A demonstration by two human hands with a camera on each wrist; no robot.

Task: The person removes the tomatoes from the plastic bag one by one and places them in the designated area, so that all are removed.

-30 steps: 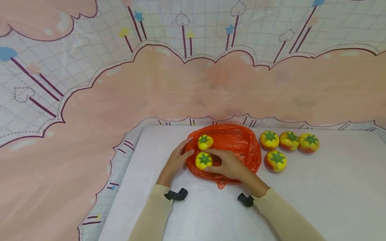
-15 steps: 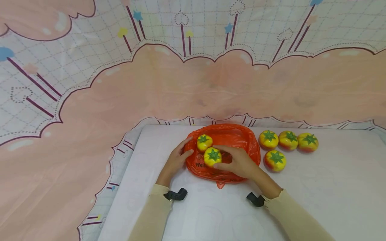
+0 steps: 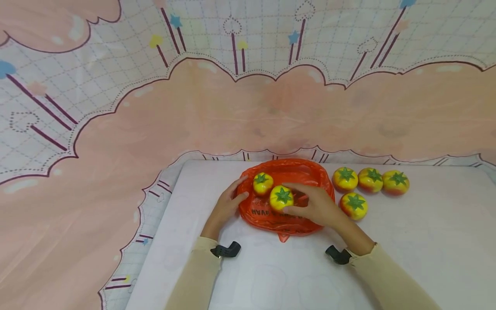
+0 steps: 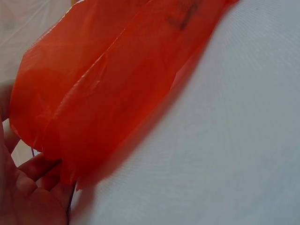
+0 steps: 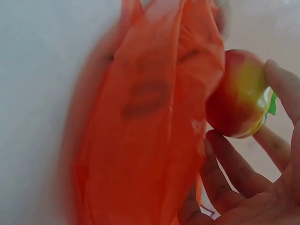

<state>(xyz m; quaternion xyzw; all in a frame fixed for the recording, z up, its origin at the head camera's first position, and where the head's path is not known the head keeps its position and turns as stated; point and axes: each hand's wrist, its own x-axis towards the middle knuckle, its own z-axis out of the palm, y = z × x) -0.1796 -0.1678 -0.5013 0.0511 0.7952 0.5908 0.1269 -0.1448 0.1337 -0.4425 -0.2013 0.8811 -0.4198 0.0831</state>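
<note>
A red plastic bag (image 3: 306,172) with dark print stands with its mouth spread wide on the table. My left hand (image 3: 226,206) holds its left rim; in the left wrist view, fingers (image 4: 44,171) lie against the bag's outer side. Over the bag's mouth, my right hand (image 3: 319,206) pinches a yellow-and-red toy fruit (image 3: 281,198) with a green star-shaped top between thumb and fingers. The right wrist view shows this fruit (image 5: 241,93) above the bag's edge. A similar fruit (image 3: 263,184) sits inside the bag at the left.
Several matching fruits (image 3: 370,180) stand right of the bag, with one (image 3: 353,206) in front of the others. All rest on a white table (image 3: 271,275). A patterned cloth (image 3: 271,116) hangs behind the table.
My right hand has moved the pinched fruit rightward from beside the other fruit to over the middle of the bag. The left hand has stayed at the rim.
</note>
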